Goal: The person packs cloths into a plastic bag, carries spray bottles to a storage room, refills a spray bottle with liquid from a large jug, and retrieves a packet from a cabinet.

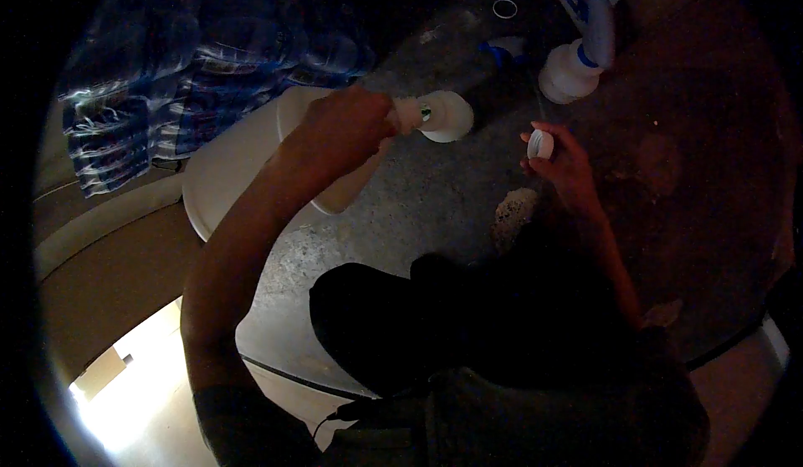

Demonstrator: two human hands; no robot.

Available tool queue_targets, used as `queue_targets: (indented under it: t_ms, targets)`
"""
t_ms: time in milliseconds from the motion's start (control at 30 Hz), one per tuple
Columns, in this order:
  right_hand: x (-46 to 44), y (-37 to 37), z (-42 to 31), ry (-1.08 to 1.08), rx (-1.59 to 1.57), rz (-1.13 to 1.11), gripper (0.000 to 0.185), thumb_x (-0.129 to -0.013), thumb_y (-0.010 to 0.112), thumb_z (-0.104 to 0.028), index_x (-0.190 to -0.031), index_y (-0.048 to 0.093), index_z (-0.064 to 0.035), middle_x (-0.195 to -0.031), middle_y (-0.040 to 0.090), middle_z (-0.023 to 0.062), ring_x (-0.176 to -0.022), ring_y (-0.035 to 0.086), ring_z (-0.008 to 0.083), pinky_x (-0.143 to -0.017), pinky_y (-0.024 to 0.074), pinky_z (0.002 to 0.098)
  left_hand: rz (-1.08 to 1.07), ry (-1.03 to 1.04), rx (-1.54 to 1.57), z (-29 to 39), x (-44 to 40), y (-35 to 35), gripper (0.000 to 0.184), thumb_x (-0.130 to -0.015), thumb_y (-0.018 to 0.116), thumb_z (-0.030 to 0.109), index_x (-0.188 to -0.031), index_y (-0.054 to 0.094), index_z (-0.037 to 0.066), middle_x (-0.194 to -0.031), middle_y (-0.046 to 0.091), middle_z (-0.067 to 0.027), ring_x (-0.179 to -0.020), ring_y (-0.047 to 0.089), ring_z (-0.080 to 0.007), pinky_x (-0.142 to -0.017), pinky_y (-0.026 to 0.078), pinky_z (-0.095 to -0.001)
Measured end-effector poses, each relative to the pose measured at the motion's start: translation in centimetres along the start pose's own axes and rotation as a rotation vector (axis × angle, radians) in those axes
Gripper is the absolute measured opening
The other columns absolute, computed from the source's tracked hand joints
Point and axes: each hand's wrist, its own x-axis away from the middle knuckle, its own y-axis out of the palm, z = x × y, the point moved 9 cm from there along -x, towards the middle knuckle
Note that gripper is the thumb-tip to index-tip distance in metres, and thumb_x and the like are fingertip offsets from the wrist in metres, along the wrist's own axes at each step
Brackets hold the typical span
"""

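Note:
My left hand [347,132] is closed round the neck of a pale container [447,117], which lies tilted over the dark floor. My fingers hide part of it. On the right, my right hand [565,161] pinches a round white cap [540,145] between thumb and fingers, its ridged side showing. Just above that hand stands a white bottle with a blue collar [570,74].
Shrink-wrapped bottles with blue labels [217,48] stand at the upper left. Beside them is a large white bucket-like container [226,182]. A white ring [504,8] and a blue object [503,50] lie at the top. A pale patch [513,216] marks the floor.

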Motion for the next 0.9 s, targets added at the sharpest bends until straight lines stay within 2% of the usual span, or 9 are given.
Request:
queue_targets:
  t_ms: [67,133,533,867,900]
  targets:
    - [-0.02,0.01,-0.04,-0.007,-0.022,-0.002,0.049,-0.071,0.060,0.004,-0.115,0.043,-0.0090,-0.107,0.051,0.0146,-0.082,0.056,0.0193,-0.069,0.0497,0.0304,-0.023,-0.007,0.008,-0.05,-0.05,0.24,0.023,-0.078,0.054,0.026,-0.082,0.055,0.003,-0.077,0.058,-0.0164,-0.073,0.057,-0.0316,-0.065,0.045,-0.0417]
    - [0.03,0.19,-0.26,-0.025,0.020,-0.008,0.047,-0.072,0.052,0.004,-0.116,0.041,-0.0061,-0.110,0.048,0.0152,-0.078,0.054,0.0184,-0.068,0.0466,0.0312,0.001,-0.021,0.010,-0.26,-0.08,0.32,0.023,-0.078,0.054,0.026,-0.082,0.056,0.003,-0.077,0.058,-0.0168,-0.073,0.057,-0.0317,-0.064,0.045,-0.0415]
    - [0.04,0.06,-0.21,0.010,0.012,0.016,0.047,-0.071,0.053,0.004,-0.116,0.041,-0.0064,-0.109,0.049,0.0133,-0.079,0.054,0.0182,-0.068,0.0472,0.0305,0.012,0.035,0.030,-0.06,-0.17,0.29,0.021,-0.077,0.055,0.023,-0.080,0.057,0.003,-0.074,0.058,-0.0175,-0.071,0.057,-0.0329,-0.063,0.045,-0.0421]
    - [-0.01,0.06,-0.41,-0.030,0.046,-0.001,0.046,-0.072,0.052,0.005,-0.116,0.041,-0.0066,-0.109,0.049,0.0141,-0.079,0.055,0.0187,-0.068,0.0474,0.0306,0.009,-0.014,0.008,0.09,-0.18,-0.13,0.022,-0.076,0.056,0.023,-0.080,0.057,0.002,-0.074,0.059,-0.0180,-0.071,0.058,-0.0334,-0.063,0.046,-0.0422]
    - [-0.07,-0.12,-0.17,-0.017,0.022,0.003,0.048,-0.071,0.056,0.005,-0.115,0.042,-0.0078,-0.108,0.050,0.0140,-0.082,0.055,0.0186,-0.070,0.0484,0.0308,0.004,-0.014,0.005,0.10,-0.22,-0.09,0.021,-0.076,0.056,0.023,-0.080,0.057,0.002,-0.074,0.059,-0.0180,-0.071,0.058,-0.0335,-0.063,0.046,-0.0423]
